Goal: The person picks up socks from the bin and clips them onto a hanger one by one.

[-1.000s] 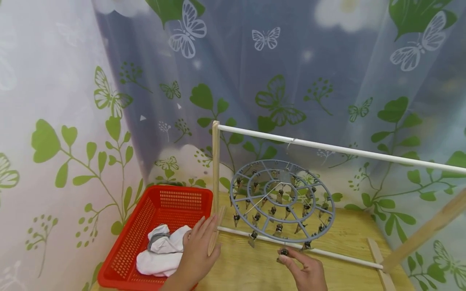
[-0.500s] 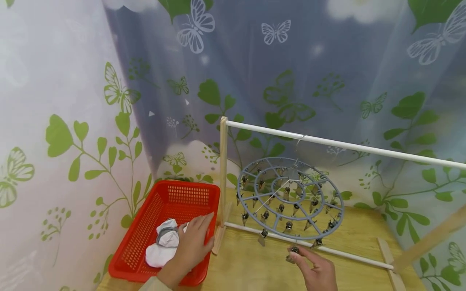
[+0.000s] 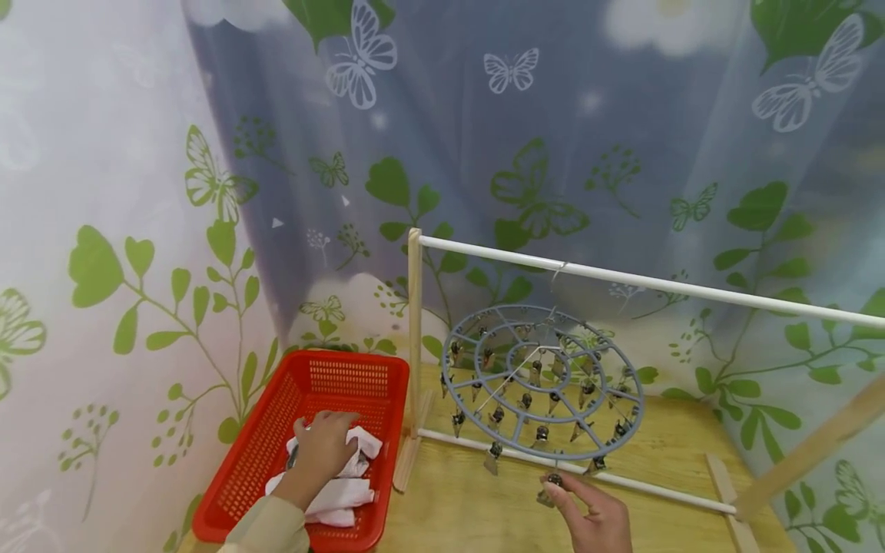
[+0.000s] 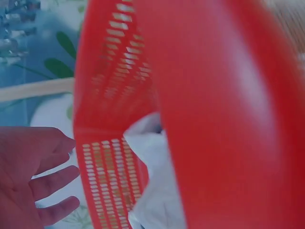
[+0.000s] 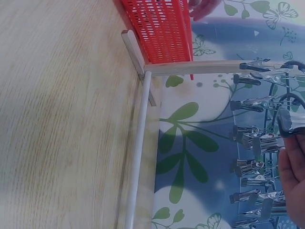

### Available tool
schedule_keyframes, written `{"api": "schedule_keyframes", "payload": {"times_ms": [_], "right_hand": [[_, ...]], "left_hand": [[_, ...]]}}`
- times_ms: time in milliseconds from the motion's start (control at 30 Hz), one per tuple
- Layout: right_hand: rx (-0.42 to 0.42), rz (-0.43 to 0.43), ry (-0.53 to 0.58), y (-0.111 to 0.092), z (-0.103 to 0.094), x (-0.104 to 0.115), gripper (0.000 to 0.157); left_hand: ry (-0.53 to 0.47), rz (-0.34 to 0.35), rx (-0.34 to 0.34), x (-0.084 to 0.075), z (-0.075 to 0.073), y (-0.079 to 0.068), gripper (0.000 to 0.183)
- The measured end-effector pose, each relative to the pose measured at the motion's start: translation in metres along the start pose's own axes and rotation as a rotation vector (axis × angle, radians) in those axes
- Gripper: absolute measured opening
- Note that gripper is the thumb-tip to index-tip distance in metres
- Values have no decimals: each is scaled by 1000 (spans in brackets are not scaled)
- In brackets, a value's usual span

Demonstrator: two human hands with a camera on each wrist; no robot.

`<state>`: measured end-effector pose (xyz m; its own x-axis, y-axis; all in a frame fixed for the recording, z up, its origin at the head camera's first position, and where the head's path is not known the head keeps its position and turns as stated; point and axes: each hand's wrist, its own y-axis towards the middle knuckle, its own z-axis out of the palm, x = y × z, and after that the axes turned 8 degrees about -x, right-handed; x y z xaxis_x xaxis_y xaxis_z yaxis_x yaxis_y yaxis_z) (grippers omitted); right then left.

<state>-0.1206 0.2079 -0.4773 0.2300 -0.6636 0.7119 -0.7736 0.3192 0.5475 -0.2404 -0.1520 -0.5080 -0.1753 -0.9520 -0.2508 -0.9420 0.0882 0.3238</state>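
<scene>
In the head view my left hand [image 3: 323, 449] is inside the red plastic basket [image 3: 401, 399], its loosely bent fingers over white socks [image 3: 342, 491] with grey parts. Whether the fingertips touch them is hidden from above. From the left wrist, the hand [image 4: 28, 167] shows with spread fingers and nothing between them. My right hand [image 3: 598, 513] pinches a metal clip [image 3: 548, 490] hanging at the near edge of a round grey clip hanger [image 3: 527, 307]. The right wrist view shows that clip [image 5: 289, 123] at the fingertips, with several other clips around.
The hanger hooks over a white bar [image 3: 664, 289] of a wooden rack. Its left post [image 3: 415, 330] stands right beside the basket, and a lower bar [image 3: 653, 489] crosses above the wooden table [image 3: 470, 511]. A patterned curtain [image 3: 442, 138] stands behind.
My left hand has moved from above the basket's right side down and left into it, over the socks. The socks look more spread out. My right hand stays at the same clip.
</scene>
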Motion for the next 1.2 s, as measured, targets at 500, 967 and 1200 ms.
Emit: {"api": "schedule_keyframes", "payload": {"times_ms": [500,967,1200], "right_hand": [[10,61,9,-8,-4,-1,15],[-28,56,-2,-2,-5,-3,16],[-30,99,7,-4,-4,0,14]], "left_hand": [[85,-68,182,29,9,20,23],[105,14,207,18,32,44,23],[107,-6,247,15,43,44,9]]}}
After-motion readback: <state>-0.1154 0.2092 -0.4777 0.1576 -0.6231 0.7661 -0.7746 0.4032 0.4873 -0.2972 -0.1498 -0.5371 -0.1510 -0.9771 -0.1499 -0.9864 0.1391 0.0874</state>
